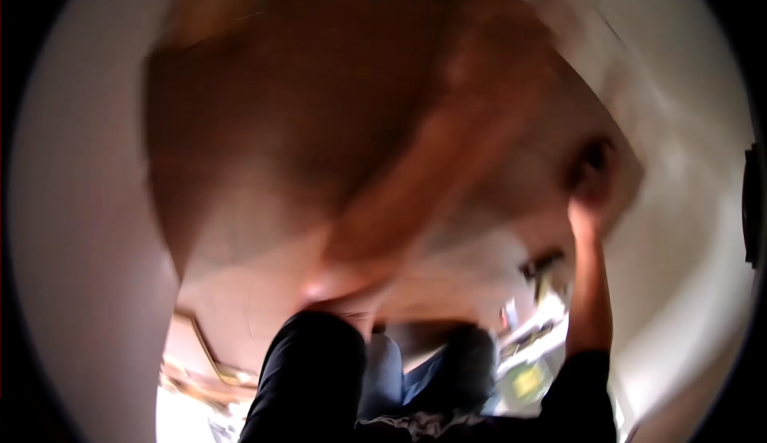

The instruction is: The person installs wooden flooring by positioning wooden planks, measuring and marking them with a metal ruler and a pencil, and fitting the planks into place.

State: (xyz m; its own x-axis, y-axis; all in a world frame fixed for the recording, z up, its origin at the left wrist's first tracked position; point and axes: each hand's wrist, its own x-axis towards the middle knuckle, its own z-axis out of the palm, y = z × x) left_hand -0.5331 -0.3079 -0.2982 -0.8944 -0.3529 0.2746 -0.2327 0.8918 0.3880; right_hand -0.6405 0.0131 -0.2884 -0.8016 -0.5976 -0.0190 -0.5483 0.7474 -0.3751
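Motion blur smears most of the view. My left forearm, in a dark sleeve, stretches up and to the right across a large brown surface (280, 123). At its far end my left hand (511, 31) is too smeared to show its fingers or anything in them. On the right side my right hand (590, 195) is raised, its fingers seemingly curled round a small dark thing (593, 159) that I cannot make out.
Pale walls stand at the left (80, 203) and right (679, 243). Jeans-clad legs (383, 375) show at the bottom. Blurred items and a green and yellow thing (529, 381) lie at the lower right. A framed edge (204, 343) is at the lower left.
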